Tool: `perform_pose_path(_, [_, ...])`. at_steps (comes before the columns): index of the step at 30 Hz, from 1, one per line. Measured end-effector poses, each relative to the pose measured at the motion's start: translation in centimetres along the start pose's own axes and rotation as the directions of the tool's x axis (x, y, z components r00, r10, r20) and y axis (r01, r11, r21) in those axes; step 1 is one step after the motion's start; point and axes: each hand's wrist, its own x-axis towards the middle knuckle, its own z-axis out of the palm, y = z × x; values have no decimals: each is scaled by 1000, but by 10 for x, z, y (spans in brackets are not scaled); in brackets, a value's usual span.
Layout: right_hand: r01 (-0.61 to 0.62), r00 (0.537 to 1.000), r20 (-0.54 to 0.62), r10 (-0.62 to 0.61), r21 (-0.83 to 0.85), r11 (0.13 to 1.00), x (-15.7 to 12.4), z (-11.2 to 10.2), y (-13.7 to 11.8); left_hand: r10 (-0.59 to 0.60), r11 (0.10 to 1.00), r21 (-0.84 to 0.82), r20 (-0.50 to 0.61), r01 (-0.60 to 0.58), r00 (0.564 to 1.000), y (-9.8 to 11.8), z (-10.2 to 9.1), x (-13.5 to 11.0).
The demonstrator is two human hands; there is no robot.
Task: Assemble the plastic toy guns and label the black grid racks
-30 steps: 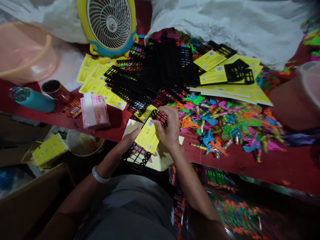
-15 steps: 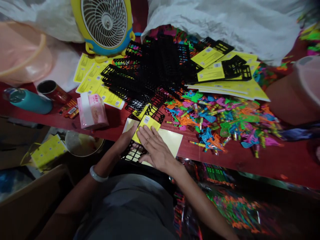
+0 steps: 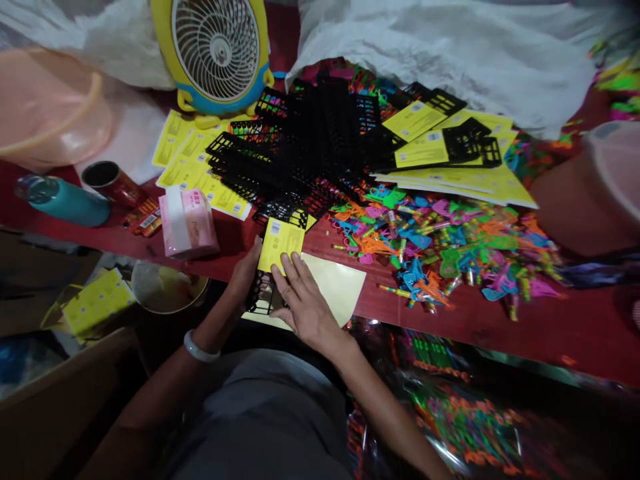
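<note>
A yellow printed card (image 3: 281,241) with a barcode lies across the middle of a black plastic grid frame (image 3: 261,299), near the table's front edge. My left hand (image 3: 245,272) grips the frame's left side, with its fingertips mostly hidden underneath or behind it. Flat on the card's lower right part rests my right hand (image 3: 307,303), its fingers stretched out and the thumb apart over the grid. Below both hands is a pale yellow sheet (image 3: 336,287). Just beyond the card, a tangled pile of similar black frames (image 3: 320,133) spreads over the red table.
Small colourful plastic pieces (image 3: 440,240) lie heaped at right. Yellow card sheets (image 3: 460,177) are stacked behind them. A fan (image 3: 220,57), a pink tissue pack (image 3: 189,223), a teal bottle (image 3: 70,203) and a peach basin (image 3: 50,113) stand at left; a pink tub (image 3: 590,193) at far right.
The frame and card have turned from slanting right to nearly straight away from me and shifted slightly left. My left hand moved left with them; my right hand still presses on the card.
</note>
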Motion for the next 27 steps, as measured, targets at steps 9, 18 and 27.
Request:
perform_pose_path(9, [209, 977, -15, -211, -84, 974, -3, -46, 16, 42, 997, -74, 65, -37, 997, 9, 27, -8])
perform_pose_path(18, [-393, 814, -559, 162, -324, 860, 55, -176, 128, 704, 201, 886, 167, -419, 690, -19, -10, 9])
perform_pose_path(27, [-293, 954, -87, 288, -59, 954, -8, -29, 73, 648, 86, 938, 204, -336, 734, -50, -18, 20])
